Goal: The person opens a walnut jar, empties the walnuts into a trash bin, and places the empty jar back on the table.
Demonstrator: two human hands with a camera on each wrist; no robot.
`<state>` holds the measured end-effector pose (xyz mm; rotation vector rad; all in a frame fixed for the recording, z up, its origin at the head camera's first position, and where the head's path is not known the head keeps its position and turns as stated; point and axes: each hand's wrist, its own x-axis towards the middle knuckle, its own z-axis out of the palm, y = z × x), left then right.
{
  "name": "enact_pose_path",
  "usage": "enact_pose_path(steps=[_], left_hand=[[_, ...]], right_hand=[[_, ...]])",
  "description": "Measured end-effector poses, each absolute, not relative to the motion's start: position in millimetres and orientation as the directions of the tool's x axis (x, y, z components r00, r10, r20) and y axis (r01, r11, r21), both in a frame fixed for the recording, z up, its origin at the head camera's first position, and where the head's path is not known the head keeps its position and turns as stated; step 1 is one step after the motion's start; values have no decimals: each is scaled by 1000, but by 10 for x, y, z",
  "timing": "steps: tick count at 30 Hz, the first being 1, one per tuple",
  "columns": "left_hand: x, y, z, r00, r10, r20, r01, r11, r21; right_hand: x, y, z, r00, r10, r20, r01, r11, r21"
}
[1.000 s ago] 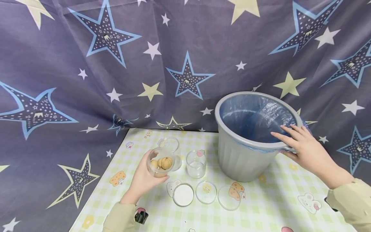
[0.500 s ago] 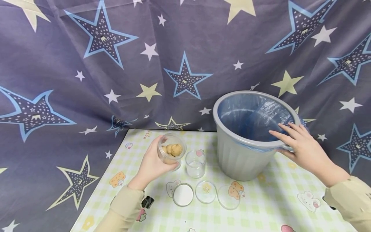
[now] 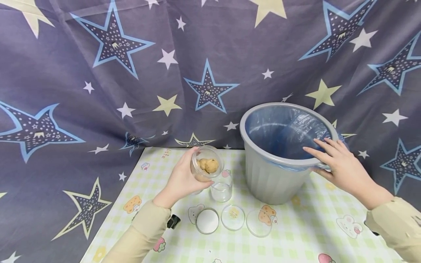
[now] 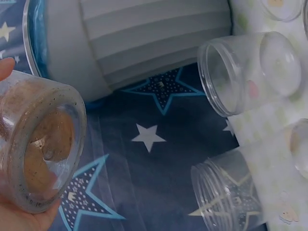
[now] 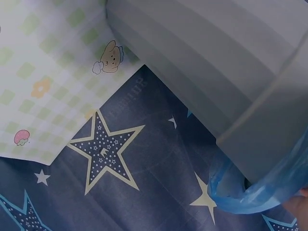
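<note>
My left hand (image 3: 184,179) grips a clear plastic jar (image 3: 198,174) without a lid, raised above the table and tilted. Inside it lie several round tan pieces (image 3: 209,166), perhaps walnuts or dried figs; I cannot tell which. To the right stands a grey trash bin (image 3: 274,182) lined with a blue bag (image 3: 279,135). My right hand (image 3: 343,164) rests at the bin's right front rim, fingers straight and spread over the opening, thumb outside. In the left wrist view, two more clear jars stand upright on the table, a nearer jar (image 4: 224,197) and a farther jar (image 4: 221,72).
In front of the jars lie three round lids: a white-faced lid (image 3: 207,220), a clear lid (image 3: 233,217) and another clear lid (image 3: 259,223). A green-checked cloth (image 3: 296,233) covers the table. Behind it hangs a dark star-patterned curtain (image 3: 148,80).
My left hand has lifted the jar and carried it right and away from me, past the standing jars, towards the bin. My right hand has stayed at the bin's rim.
</note>
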<state>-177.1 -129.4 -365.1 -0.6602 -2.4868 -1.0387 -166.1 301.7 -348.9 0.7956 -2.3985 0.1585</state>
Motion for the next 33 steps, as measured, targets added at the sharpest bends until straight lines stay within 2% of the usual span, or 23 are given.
enact_pose_path(steps=[13, 23, 33], left_hand=[[-1993, -891, -3357, -731, 375, 570, 658, 610, 441], [-2096, -571, -3104, -697, 429, 574, 687, 629, 365], [-2242, -368, -2919, -642, 515, 568, 721, 657, 220]], right_hand=[[-1683, 3013, -3489, -638, -510, 577, -581, 810, 74], [-1673, 3000, -3491, -636, -505, 583, -580, 812, 70], [-1687, 3020, -3500, -624, -500, 600, -584, 809, 67]])
